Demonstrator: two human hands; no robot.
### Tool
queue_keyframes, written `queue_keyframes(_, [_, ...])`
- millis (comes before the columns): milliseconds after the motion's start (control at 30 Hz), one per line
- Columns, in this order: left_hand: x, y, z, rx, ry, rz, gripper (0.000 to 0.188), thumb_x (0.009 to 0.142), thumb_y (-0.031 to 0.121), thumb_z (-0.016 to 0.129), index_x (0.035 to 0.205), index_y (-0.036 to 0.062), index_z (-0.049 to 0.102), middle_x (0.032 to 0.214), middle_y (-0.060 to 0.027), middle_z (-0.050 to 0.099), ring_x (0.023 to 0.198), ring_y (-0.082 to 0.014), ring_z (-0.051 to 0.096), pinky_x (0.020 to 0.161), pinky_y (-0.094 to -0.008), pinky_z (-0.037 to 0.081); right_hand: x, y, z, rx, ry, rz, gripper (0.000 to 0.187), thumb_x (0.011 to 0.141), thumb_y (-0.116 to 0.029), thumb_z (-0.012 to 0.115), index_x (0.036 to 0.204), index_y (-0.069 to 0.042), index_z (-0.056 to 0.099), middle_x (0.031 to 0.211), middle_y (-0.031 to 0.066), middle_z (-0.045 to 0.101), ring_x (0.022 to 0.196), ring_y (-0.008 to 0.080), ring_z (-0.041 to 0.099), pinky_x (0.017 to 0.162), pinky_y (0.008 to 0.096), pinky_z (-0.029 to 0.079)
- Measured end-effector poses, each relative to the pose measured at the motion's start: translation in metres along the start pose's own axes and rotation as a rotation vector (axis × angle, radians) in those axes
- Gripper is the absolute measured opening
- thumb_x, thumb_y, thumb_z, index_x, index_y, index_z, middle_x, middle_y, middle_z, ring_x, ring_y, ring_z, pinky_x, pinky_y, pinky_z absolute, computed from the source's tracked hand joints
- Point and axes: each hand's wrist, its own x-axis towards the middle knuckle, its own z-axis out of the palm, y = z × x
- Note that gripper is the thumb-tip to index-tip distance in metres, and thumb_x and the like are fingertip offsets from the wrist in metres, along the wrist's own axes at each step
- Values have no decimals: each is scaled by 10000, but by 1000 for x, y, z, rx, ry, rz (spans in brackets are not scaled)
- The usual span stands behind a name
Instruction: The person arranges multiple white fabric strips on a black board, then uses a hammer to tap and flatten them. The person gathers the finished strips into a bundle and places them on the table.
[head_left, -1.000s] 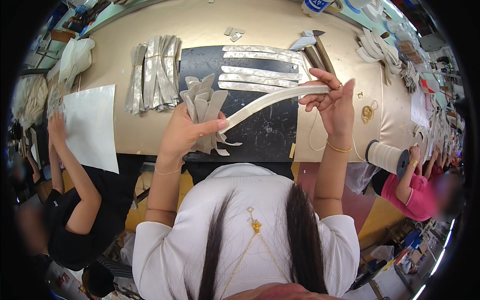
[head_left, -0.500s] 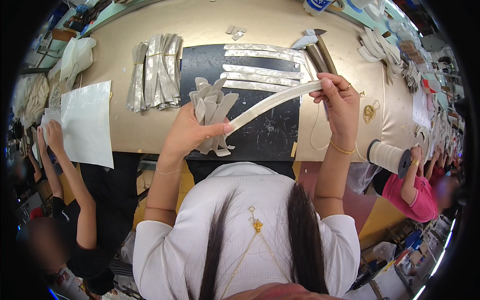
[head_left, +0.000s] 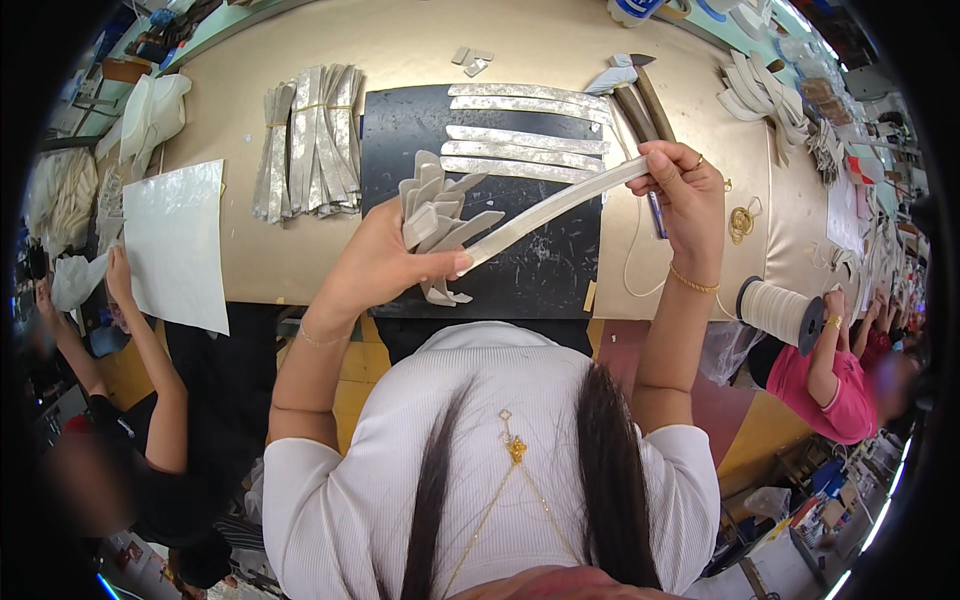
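Observation:
My left hand point(head_left: 400, 260) is closed round a bunch of pale grey strips point(head_left: 436, 212), whose rounded ends fan out above the fingers. One long pale strip point(head_left: 556, 208) stretches from my left thumb, which presses on its lower end, up to my right hand point(head_left: 682, 190). The right thumb and fingers pinch its far end. Several silvery mottled strips point(head_left: 525, 146) lie side by side on the black board point(head_left: 540, 260) beyond my hands. A thin cord hangs beside the right hand, and a blue pen-like stick point(head_left: 657, 216) shows just left of its wrist.
Bundled strips point(head_left: 325, 140) lie left of the board, near a white sheet point(head_left: 178, 248). A hammer-like tool point(head_left: 650, 98) rests at the far right. A spool of white tape point(head_left: 780, 312) stands at the right table edge. Co-workers sit on both sides.
Both hands still hold the same strips. The left hand's bunch has turned and shifted slightly right, and the long strip is straighter. The left co-worker's hands have moved down from the sheet.

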Motion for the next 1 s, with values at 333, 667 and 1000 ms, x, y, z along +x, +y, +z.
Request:
queue_keyframes(333, [21, -3, -2, -114, -7, -5, 370, 727, 96, 836, 1003, -5, 610, 789, -64, 669, 631, -116, 628, 596, -253, 513, 1, 13, -12, 73, -35, 71, 220, 955, -162, 637, 1067, 26, 649, 798, 70, 674, 649, 124, 666, 577, 222, 515])
queue_keyframes(667, [23, -5, -3, -216, -80, -66, 404, 736, 90, 834, 1046, -29, 603, 829, -60, 662, 664, -111, 632, 605, -247, 520, 3, 12, -8, 149, 20, 35, 229, 954, -158, 636, 1078, 34, 646, 817, 76, 681, 671, 123, 668, 585, 221, 516])
queue_keyframes(1000, [13, -1, 0, 19, 0, 11, 443, 764, 93, 806, 1124, -9, 569, 846, -57, 659, 653, -90, 602, 588, -248, 499, -5, 37, -15, 253, 3, 68, 180, 967, -139, 610, 1020, 32, 637, 862, 104, 681, 713, 150, 679, 644, 240, 548])
